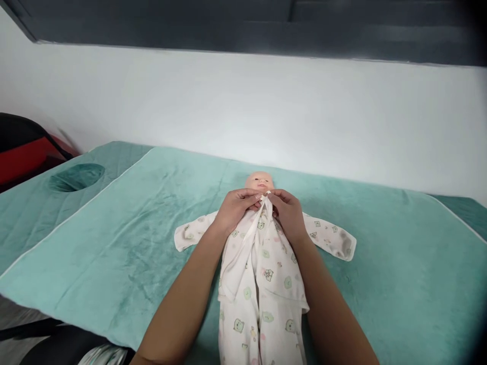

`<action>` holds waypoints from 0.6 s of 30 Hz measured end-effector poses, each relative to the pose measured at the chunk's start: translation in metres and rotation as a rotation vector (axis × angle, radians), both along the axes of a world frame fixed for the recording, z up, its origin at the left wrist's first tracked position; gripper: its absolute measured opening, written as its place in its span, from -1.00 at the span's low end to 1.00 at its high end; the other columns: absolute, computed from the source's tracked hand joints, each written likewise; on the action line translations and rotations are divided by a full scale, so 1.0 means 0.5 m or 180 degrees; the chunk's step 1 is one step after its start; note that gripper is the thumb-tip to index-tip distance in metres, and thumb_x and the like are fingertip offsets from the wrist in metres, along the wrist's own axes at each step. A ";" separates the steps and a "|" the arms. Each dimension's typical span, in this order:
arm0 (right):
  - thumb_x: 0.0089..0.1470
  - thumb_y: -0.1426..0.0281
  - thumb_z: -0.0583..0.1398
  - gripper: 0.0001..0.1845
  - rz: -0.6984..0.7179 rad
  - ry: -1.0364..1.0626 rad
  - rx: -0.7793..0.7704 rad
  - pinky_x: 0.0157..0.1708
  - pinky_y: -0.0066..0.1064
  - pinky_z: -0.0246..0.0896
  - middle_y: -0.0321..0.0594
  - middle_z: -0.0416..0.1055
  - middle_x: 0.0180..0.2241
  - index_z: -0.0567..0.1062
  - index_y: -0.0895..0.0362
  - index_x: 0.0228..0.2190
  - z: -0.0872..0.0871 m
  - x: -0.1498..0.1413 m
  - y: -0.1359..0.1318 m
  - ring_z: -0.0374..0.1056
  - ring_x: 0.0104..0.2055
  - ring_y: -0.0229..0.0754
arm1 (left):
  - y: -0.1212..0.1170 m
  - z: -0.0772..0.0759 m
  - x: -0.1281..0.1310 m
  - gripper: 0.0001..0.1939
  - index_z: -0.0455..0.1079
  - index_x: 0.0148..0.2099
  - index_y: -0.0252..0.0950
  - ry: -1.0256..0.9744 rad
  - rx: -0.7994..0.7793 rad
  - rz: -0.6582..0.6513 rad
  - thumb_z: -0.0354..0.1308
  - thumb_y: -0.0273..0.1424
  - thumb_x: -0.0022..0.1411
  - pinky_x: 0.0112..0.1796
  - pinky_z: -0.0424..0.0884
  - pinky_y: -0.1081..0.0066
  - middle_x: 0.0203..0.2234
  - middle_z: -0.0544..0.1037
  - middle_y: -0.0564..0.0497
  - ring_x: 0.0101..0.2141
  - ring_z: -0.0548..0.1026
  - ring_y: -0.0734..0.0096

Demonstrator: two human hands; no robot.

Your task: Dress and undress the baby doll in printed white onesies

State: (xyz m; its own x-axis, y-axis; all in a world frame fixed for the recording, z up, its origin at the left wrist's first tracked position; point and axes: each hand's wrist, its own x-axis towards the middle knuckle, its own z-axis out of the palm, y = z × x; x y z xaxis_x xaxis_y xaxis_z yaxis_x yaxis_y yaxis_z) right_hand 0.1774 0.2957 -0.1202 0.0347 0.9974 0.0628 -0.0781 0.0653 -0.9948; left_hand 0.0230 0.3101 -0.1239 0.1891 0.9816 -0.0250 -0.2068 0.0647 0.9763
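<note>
A baby doll (259, 180) lies on its back, dressed in a white baby jacket (281, 263) and matching trousers (243, 329) printed with small green and brown animals. Just below the doll's chin, my left hand (239, 207) pinches one side of the jacket's neckline. My right hand (286, 209) pinches the other side, and the fingertips of both hands nearly meet there. Between them the cloth is drawn up into a peak; whether a snap or a tie is in the fingers is too small to tell. Both jacket sleeves stretch outward, and the front hangs partly apart lower down.
A teal cover (380, 243) spreads over the bed under the doll. At the left a padded section (23, 223) has an oval hole (77, 177). Behind stands a white wall (243, 106). A red and black object (26, 152) is at the left edge.
</note>
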 end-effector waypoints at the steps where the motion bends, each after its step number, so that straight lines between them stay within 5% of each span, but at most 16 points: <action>1: 0.01 0.18 0.23 -0.74 0.0038 0.0032 -0.0022 -0.56 -0.50 0.03 -0.39 0.30 -0.58 0.51 0.14 -0.40 0.000 0.000 0.000 0.10 -0.57 -0.35 | 0.000 0.000 -0.001 -0.66 0.58 -0.12 -0.36 -0.0008 0.0002 -0.0025 0.34 -0.27 0.08 -0.35 0.38 0.47 -0.41 0.57 -0.04 -0.44 0.46 0.52; 10: -0.07 0.20 0.31 -0.72 0.0180 -0.0234 -0.0119 -0.54 -0.50 0.05 -0.33 0.42 -0.52 0.54 0.16 -0.38 0.005 0.002 -0.001 0.16 -0.55 -0.35 | -0.001 -0.011 -0.002 -0.79 0.54 -0.23 -0.37 -0.0198 0.0035 0.0036 0.33 -0.35 0.10 -0.32 0.38 0.52 -0.41 0.55 -0.01 -0.43 0.46 0.58; 18: -0.04 0.21 0.29 -0.77 0.0182 -0.0215 -0.0167 -0.54 -0.48 0.07 -0.36 0.39 -0.57 0.55 0.14 -0.42 0.002 0.009 0.000 0.16 -0.58 -0.35 | -0.012 0.006 0.009 -0.71 0.54 -0.19 -0.34 0.0271 0.0120 0.0183 0.36 -0.28 0.05 -0.33 0.39 0.45 -0.34 0.57 -0.02 -0.42 0.46 0.52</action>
State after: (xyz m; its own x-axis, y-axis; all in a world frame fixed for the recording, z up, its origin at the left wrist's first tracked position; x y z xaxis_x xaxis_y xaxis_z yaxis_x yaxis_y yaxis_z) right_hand 0.1817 0.2957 -0.1192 -0.0250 0.9996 0.0108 -0.0128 0.0105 -0.9999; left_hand 0.0275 0.3040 -0.1207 0.1313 0.9913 -0.0014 -0.1251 0.0180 0.9920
